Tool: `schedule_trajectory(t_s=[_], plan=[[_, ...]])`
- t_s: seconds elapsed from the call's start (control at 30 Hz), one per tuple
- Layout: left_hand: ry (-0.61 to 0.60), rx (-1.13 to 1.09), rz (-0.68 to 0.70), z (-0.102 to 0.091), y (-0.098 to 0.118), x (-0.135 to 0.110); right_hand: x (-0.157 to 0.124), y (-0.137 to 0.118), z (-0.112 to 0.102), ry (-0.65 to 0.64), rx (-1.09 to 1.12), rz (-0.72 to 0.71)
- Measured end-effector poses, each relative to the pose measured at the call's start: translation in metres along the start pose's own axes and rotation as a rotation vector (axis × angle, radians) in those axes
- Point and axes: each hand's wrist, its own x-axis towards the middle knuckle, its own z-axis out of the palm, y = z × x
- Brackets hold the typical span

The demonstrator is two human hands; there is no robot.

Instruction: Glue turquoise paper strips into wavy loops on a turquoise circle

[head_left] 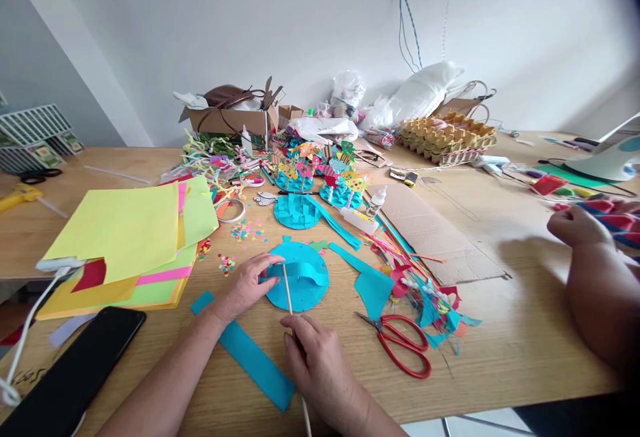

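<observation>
A round blue paper disc [300,287] lies on the wooden table [505,337] in front of me, with a curved blue paper strip [303,270] arched over it. My left hand [247,283] presses its fingertips on the strip's left end at the disc's edge. My right hand [320,357] pinches a thin wooden stick [287,287] that slants up across the disc. A long blue paper strip [253,357] lies flat between my forearms.
Red-handled scissors [400,340] and blue and red scraps lie to the right. Stacked coloured paper sheets [135,240] and a black phone [75,370] sit on the left. Finished blue craft discs [320,180], a glue bottle [375,202], cardboard [435,237], boxes and egg trays [447,133] fill the back. Another person's hand [580,227] rests at far right.
</observation>
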Motion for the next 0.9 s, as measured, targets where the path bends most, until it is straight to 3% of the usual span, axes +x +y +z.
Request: schedule_trajectory(t_s=[0.53,0.9], plan=[[0.023,0.026,0.067,0.0027,-0.0066,0.0021,0.0041,0.0025,0.0031,-0.079,-0.015,0.074],[-0.012,0.058,0.089,-0.0007,0.0012,0.0026,0.0070,0.0024,0.0014,-0.099,0.012,0.140]])
